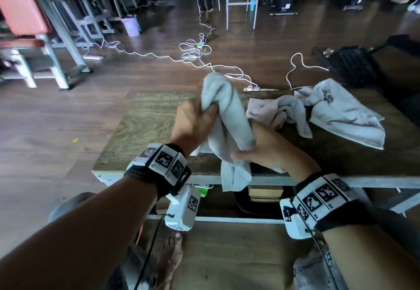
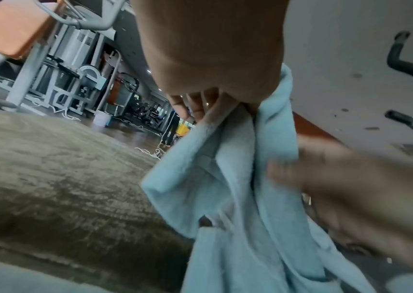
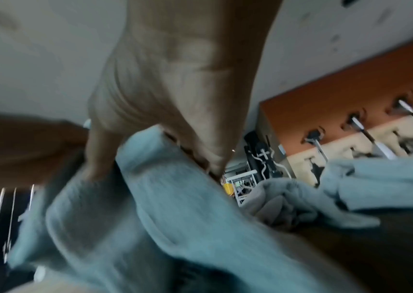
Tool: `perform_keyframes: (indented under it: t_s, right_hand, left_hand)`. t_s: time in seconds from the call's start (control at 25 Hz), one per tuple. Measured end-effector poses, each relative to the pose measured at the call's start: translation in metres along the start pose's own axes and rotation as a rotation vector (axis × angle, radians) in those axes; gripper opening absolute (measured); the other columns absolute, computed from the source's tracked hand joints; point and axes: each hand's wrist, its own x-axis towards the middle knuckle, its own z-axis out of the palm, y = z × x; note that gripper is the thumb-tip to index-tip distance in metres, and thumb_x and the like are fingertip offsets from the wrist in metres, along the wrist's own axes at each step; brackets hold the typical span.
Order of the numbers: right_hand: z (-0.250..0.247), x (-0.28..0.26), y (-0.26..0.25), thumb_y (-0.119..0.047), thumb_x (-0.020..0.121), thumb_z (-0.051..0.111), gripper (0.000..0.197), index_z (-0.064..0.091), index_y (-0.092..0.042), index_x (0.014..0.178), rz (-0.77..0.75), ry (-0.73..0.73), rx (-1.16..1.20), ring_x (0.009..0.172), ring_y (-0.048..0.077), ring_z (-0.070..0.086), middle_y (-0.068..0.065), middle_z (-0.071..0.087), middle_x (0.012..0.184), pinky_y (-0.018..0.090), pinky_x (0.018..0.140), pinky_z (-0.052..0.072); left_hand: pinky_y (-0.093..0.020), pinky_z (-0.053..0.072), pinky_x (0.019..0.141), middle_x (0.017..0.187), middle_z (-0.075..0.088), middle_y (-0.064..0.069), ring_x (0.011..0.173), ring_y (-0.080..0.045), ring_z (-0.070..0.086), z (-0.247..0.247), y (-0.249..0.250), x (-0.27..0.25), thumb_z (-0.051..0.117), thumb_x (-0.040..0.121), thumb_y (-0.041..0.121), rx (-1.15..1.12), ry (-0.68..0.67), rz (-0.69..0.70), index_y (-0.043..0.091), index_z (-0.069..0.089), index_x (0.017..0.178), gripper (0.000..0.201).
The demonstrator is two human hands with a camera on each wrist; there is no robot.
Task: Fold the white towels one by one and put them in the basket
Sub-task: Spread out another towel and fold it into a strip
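Observation:
A crumpled white towel (image 1: pixel 227 117) is held above the near edge of the wooden table (image 1: pixel 145 121). My left hand (image 1: pixel 195 119) grips its upper part, fingers curled into the cloth. My right hand (image 1: pixel 263 149) grips its lower right side, and a loose end hangs past the table edge. In the left wrist view the towel (image 2: pixel 238 188) drapes down from the left hand's fingers (image 2: pixel 195 107). The right wrist view is blurred; there the towel (image 3: pixel 150 208) lies under my right hand (image 3: pixel 170 119). A black basket (image 1: pixel 352 65) sits at the far right.
Two more rumpled white towels (image 1: pixel 275 110) (image 1: pixel 343 112) lie on the table to the right. White cables and a power strip (image 1: pixel 259 88) trail over the floor behind the table. Gym machines (image 1: pixel 56 28) stand at far left. My bare foot (image 1: pixel 170 262) is below the table.

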Motion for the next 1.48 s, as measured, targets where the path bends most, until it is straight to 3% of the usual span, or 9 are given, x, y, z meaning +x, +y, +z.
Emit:
perform_keyframes:
  t_s: [0.16,0.36,0.48,0.6,0.76,0.96,1.16,1.32,1.48]
  right_hand:
    - [0.003,0.001,0.021,-0.042,0.085,0.063,0.029,0.06,-0.021,0.105,0.208,-0.177,-0.521,0.092,0.025,0.065,-0.002,0.064,0.092,0.038,0.077,0.055]
    - [-0.001,0.015,0.006,-0.018,0.094,0.06,0.019,0.062,-0.011,0.077,0.051,0.27,0.022,0.059,0.011,0.051,0.002,0.058,0.065,0.025,0.054,0.037]
    - [0.005,0.019,-0.006,-0.019,0.09,0.065,0.017,0.066,-0.002,0.089,0.088,0.298,0.188,0.064,0.012,0.054,0.014,0.064,0.076,0.025,0.058,0.039]
    - [0.007,0.016,-0.017,-0.021,0.085,0.076,0.029,0.066,-0.016,0.111,0.07,0.178,0.373,0.093,0.01,0.068,-0.001,0.074,0.1,0.024,0.081,0.051]
    - [0.01,0.014,-0.021,-0.018,0.08,0.08,0.061,0.053,-0.024,0.135,-0.011,0.082,0.505,0.113,0.011,0.066,-0.005,0.071,0.12,0.032,0.099,0.051]
    - [0.006,0.009,-0.012,-0.019,0.086,0.076,0.028,0.064,-0.014,0.111,0.091,0.128,0.357,0.093,0.023,0.07,0.007,0.07,0.1,0.039,0.076,0.057]
    - [0.01,0.007,-0.01,-0.026,0.089,0.07,0.031,0.058,0.002,0.096,0.034,0.2,0.457,0.081,0.023,0.063,0.03,0.063,0.095,0.051,0.079,0.057]
    - [0.011,0.003,-0.02,-0.021,0.088,0.074,0.017,0.065,-0.011,0.099,-0.037,0.248,0.533,0.083,0.015,0.068,0.014,0.073,0.095,0.031,0.072,0.052]
    - [0.007,0.004,-0.014,-0.027,0.083,0.079,0.031,0.064,-0.018,0.108,-0.03,0.258,0.551,0.094,0.017,0.071,0.006,0.074,0.101,0.033,0.079,0.055]
  left_hand:
    - [-0.03,0.045,0.062,0.074,0.067,-0.014,0.074,-0.021,0.065,-0.031,-0.016,0.039,0.057,0.086,0.037,0.028,0.173,-0.189,0.003,0.065,0.081,0.035]
    - [-0.046,0.035,0.103,0.128,0.048,-0.021,0.124,-0.04,0.04,-0.037,-0.031,0.037,0.06,0.075,0.051,0.466,-0.016,-0.518,0.015,0.044,0.129,0.067]
    - [-0.052,0.038,0.098,0.125,0.034,-0.013,0.12,-0.033,0.028,-0.022,-0.025,0.0,0.077,0.066,0.038,0.46,-0.182,-0.221,0.027,0.034,0.135,0.082]
    - [-0.042,0.037,0.093,0.118,0.038,-0.004,0.112,-0.023,0.031,-0.005,-0.017,-0.021,0.079,0.065,0.046,0.32,-0.361,-0.024,0.039,0.036,0.133,0.081]
    - [-0.029,0.029,0.092,0.103,0.061,0.006,0.096,-0.012,0.044,0.002,-0.012,-0.015,0.076,0.078,0.036,0.215,-0.255,0.161,0.019,0.062,0.116,0.044]
    - [-0.03,0.042,0.059,0.067,0.063,-0.004,0.065,-0.027,0.06,-0.002,-0.01,-0.005,0.066,0.082,0.032,0.083,-0.148,0.021,0.006,0.061,0.081,0.027]
    - [-0.035,0.033,0.087,0.101,0.062,-0.006,0.096,-0.029,0.054,0.006,-0.018,-0.005,0.058,0.069,0.043,0.293,-0.105,0.062,0.016,0.049,0.11,0.05]
    - [-0.042,0.043,0.089,0.097,0.065,0.007,0.099,-0.025,0.053,0.012,-0.005,-0.011,0.066,0.066,0.035,0.247,-0.28,0.24,0.024,0.064,0.097,0.033]
    - [-0.032,0.049,0.055,0.061,0.065,-0.003,0.059,-0.025,0.06,0.011,0.0,-0.01,0.068,0.075,0.029,0.103,-0.18,0.147,0.01,0.064,0.07,0.02]
